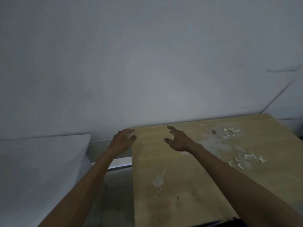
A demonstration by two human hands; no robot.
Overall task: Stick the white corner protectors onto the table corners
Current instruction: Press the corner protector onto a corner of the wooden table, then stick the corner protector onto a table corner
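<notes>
A worn tan wooden table point(172, 185) stretches away from me to a pale wall. My left hand point(122, 140) curls around the table's far left corner, and a small whitish piece, likely a corner protector point(131, 136), shows blurred between its thumb and fingers. My right hand point(177, 139) hovers just above the tabletop to the right of that corner, fingers spread, holding nothing. Several white corner protectors point(247, 160) lie loose on the right side of the table, and more white pieces point(232, 130) sit near the far edge.
A pale wall point(147, 63) runs directly behind the table. A white surface point(41, 169) stands to the left, separated from the table by a narrow gap down to the floor. Patches of whitish residue mark the tabletop.
</notes>
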